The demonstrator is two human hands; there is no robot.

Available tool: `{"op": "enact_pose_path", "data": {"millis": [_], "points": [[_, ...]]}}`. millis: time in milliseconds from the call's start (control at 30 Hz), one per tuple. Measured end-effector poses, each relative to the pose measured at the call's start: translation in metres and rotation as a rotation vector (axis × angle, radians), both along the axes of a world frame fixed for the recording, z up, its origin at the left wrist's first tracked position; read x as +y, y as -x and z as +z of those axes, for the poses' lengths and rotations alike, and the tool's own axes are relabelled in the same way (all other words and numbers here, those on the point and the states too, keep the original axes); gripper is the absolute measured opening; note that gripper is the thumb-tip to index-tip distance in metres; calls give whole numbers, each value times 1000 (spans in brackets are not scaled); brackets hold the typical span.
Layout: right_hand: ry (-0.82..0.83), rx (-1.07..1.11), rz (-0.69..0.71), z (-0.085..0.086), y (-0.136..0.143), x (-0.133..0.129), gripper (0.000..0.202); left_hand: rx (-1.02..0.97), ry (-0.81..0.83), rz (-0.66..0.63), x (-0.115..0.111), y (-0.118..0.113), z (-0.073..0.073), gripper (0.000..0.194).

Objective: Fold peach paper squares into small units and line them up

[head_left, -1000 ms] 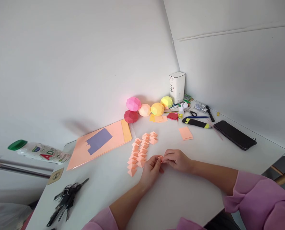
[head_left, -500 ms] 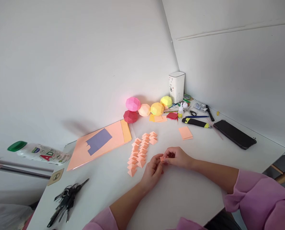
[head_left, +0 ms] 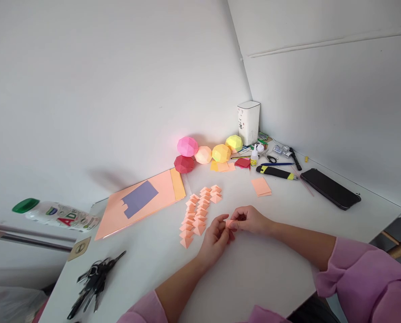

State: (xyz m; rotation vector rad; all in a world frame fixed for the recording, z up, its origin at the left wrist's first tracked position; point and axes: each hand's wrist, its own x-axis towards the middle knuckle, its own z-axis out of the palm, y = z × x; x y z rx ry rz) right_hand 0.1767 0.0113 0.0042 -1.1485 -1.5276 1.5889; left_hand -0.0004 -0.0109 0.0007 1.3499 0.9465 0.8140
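Note:
Between the fingertips of both hands is a small peach paper piece. My left hand pinches its left side, and my right hand grips it from the right with thumb and fingers. Just left of my hands, several folded peach paper pieces stand in overlapping rows on the white table. A small stack of flat peach paper lies beyond my right hand.
Faceted paper balls, among them a pink one, line the wall beside a white box. A cutter and black phone lie right; peach sheets, keys and a bottle are left.
The small paper piece has turned between my fingertips and now shows a flatter, wider face. My fingers have shifted slightly around it.

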Motion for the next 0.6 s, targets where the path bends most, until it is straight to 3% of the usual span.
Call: {"op": "enact_pose_path", "data": {"millis": [200, 600], "points": [[-40, -32, -116, -2, 1, 0, 27, 8, 63, 4, 4, -1, 3, 35], [-37, -12, -140, -4, 2, -2, 29, 59, 14, -22, 4, -1, 1, 36]]}}
